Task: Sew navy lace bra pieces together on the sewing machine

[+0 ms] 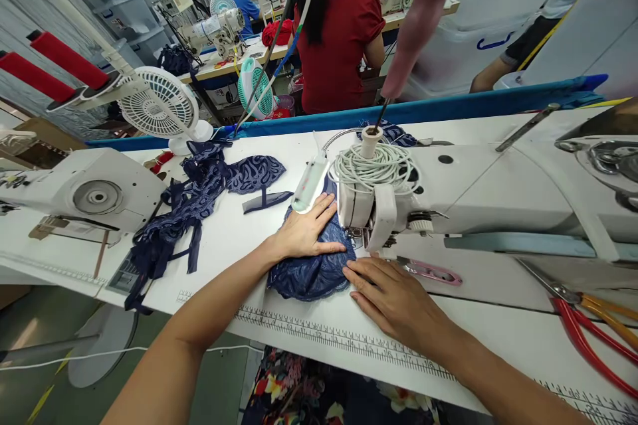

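A navy lace bra cup piece (314, 279) lies on the white sewing table, its right edge by the needle area of the sewing machine (369, 212). My left hand (310, 229) rests flat on the lace with thumb and fingers spread. At the piece's right edge, below the presser foot, my right hand (386, 292) lies with its fingers stretched out, the fingertips touching the lace. A pink-handled small tool (432, 271) lies just beyond the right hand. The needle itself is too small to make out.
More navy lace pieces (192, 196) are heaped on the left, near a second machine head (100, 189). Red-handled scissors (578, 319) lie at right. A ruler strip (319, 332) follows the table's front edge. A white fan (159, 103) and a person in red (331, 46) are behind.
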{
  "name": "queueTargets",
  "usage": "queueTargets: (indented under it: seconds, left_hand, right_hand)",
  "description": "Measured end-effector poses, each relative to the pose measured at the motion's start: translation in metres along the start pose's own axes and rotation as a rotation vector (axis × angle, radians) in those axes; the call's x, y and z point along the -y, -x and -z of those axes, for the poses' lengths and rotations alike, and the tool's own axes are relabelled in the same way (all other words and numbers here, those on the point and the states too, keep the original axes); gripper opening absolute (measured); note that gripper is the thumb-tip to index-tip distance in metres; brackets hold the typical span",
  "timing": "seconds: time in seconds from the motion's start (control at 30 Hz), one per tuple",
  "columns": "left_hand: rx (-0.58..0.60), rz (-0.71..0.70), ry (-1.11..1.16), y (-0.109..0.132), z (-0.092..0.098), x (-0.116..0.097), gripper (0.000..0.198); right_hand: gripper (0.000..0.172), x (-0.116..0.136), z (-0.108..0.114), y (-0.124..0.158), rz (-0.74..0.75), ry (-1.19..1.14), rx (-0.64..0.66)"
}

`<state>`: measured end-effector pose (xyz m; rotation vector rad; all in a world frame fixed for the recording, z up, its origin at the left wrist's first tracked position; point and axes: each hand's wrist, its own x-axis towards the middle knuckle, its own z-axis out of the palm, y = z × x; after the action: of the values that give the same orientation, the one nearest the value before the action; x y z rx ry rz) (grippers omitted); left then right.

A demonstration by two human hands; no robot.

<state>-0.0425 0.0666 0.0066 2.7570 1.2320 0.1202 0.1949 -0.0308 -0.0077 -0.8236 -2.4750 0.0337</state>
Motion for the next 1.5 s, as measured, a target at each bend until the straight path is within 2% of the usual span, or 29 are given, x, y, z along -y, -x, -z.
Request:
queueTargets:
  seconds: [0.13,0.37,0.67,0.77,0.87,1.03,1.1,1.2,1.27,1.3,1.37,1.4,1.43,1.47,1.5]
  left_hand:
    - [0.0,0.005,0.018,0.001,0.003,-0.003,0.075]
    - [-0.029,-0.015,0.043,0.002,0.002,-0.001,0.083]
    - [-0.036,0.017,0.05,0.0,0.005,-0.003,0.08]
    - [-0.031,0.033,0.065,0.003,0.008,-0.005,0.082]
    - [-0.015,0.07,0.088,0.019,0.009,-0.005,0.086]
    - [0.026,0.2,0.131,0.07,0.006,-0.015,0.091]
    - [0.043,0.242,0.168,0.087,0.005,-0.023,0.09]
    - [0.04,0.247,0.25,0.104,0.007,-0.035,0.081]
    - [-0.037,0.264,0.315,0.116,0.01,-0.044,0.07]
    - [-0.12,0.3,0.348,0.123,0.011,-0.047,0.064]
    - [-0.361,0.416,0.449,0.136,0.01,-0.048,0.057]
    - [-0.477,0.495,0.536,0.14,0.007,-0.046,0.057]
    - [-0.55,0.567,0.659,0.139,0.004,-0.042,0.058]
    - [-0.559,0.634,0.831,0.134,0.001,-0.039,0.058]
    - [-0.607,0.719,0.969,0.125,-0.003,-0.039,0.056]
  right_hand:
    - [0.033,0.001,0.001,0.0,0.011,-0.005,-0.006]
    - [0.031,0.004,0.003,-0.001,0.04,0.025,-0.016]
    - [0.03,0.002,0.004,0.001,0.052,0.036,-0.026]
    - [0.027,0.001,0.005,0.0,0.02,0.033,-0.071]
    - [0.024,0.0,0.006,0.001,-0.009,0.045,-0.125]
    - [0.025,-0.003,0.003,0.002,-0.04,-0.013,-0.141]
    - [0.028,-0.002,-0.001,-0.009,-0.084,-0.061,-0.061]
    - [0.034,0.011,-0.009,-0.04,-0.168,-0.048,0.124]
    - [0.028,0.027,-0.013,-0.063,-0.198,0.015,0.181]
    - [0.021,0.037,-0.015,-0.072,-0.204,0.059,0.212]
    - [0.011,0.053,-0.015,-0.086,-0.189,0.144,0.271]
    - [0.013,0.059,-0.013,-0.09,-0.167,0.179,0.291]
    - [0.016,0.065,-0.009,-0.094,-0.135,0.208,0.302]
    - [0.017,0.071,-0.003,-0.096,-0.097,0.234,0.303]
    - [0.012,0.076,0.006,-0.099,-0.058,0.259,0.288]
